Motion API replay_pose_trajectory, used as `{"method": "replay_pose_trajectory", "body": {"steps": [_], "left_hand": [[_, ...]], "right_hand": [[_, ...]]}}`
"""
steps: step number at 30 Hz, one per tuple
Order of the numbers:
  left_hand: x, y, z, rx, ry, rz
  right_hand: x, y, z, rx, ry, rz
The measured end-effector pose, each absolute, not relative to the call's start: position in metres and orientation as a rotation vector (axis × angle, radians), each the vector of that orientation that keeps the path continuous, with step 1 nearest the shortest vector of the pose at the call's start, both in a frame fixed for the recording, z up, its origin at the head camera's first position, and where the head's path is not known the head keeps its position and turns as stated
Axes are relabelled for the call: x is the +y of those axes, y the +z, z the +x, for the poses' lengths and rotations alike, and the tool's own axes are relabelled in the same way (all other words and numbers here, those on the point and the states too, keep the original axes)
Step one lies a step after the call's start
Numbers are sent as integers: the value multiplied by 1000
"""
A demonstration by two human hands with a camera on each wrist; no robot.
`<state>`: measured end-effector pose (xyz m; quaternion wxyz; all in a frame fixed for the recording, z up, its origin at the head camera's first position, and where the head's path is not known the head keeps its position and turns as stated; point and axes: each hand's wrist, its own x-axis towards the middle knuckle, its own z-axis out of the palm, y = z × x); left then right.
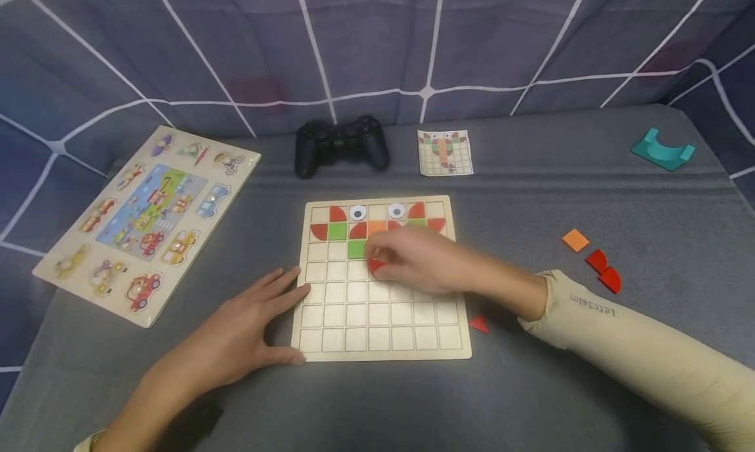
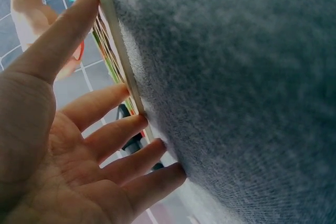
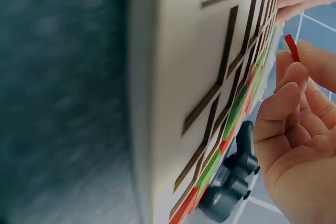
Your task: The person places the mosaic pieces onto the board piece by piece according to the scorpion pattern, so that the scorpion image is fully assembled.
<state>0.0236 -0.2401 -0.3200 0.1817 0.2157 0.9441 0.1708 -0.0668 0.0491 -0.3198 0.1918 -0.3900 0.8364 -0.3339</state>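
Observation:
A wooden grid board (image 1: 330, 337) lies in the middle of the grey table, with red, green and orange tiles and two googly eyes in its top rows. My right hand (image 1: 413, 259) hovers over the board's middle and pinches a red quarter-round tile (image 1: 375, 266), also seen as a thin red tile edge (image 3: 290, 47) at my fingertips (image 3: 294, 72). My left hand (image 1: 248, 327) lies flat on the table, fingers straight, touching the board's left edge (image 2: 123, 56).
A black game controller (image 1: 341, 144) and a pattern card (image 1: 445, 152) lie behind the board. A vehicle puzzle board (image 1: 147, 219) sits at left. Loose orange tile (image 1: 575, 240), red pieces (image 1: 603, 270) and a red triangle (image 1: 479, 323) lie at right; a teal holder (image 1: 662, 150) far right.

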Motion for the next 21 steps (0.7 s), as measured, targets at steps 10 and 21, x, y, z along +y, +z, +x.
{"method": "replay_pose_trajectory", "body": {"steps": [10,21], "left_hand": [[-240,-320,24,2663,480,605],[-240,-320,23,2663,478,601]], "right_hand": [[26,-326,-72,2357,-811,-1114],[20,-328,-77,2381,-770,-1225]]}}
